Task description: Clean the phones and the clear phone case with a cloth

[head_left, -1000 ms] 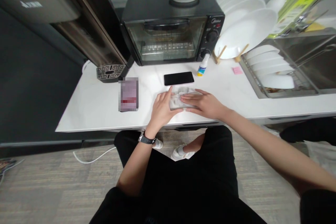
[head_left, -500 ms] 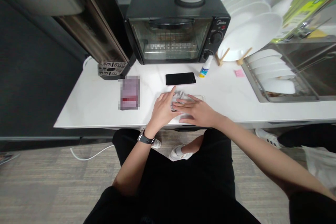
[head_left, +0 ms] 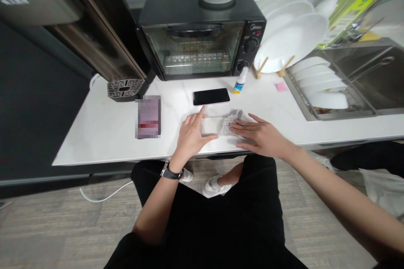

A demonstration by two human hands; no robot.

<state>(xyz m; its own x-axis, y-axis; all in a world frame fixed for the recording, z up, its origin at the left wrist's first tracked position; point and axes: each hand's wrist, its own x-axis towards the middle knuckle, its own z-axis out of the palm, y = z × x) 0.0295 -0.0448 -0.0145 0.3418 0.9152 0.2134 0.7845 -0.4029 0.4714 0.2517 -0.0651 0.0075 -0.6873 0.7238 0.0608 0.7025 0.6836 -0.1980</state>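
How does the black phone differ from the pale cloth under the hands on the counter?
The black phone is dark, rigid and flat; the pale cloth is light grey, soft and rumpled. The phone lies untouched, nearer the toaster oven; the cloth is pressed by the left hand and right hand. Both lie on the white counter.

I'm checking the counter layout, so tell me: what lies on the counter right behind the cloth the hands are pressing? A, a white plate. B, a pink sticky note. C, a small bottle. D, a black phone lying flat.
D: the black phone lies flat just behind the cloth, which the left hand and right hand press onto the counter.
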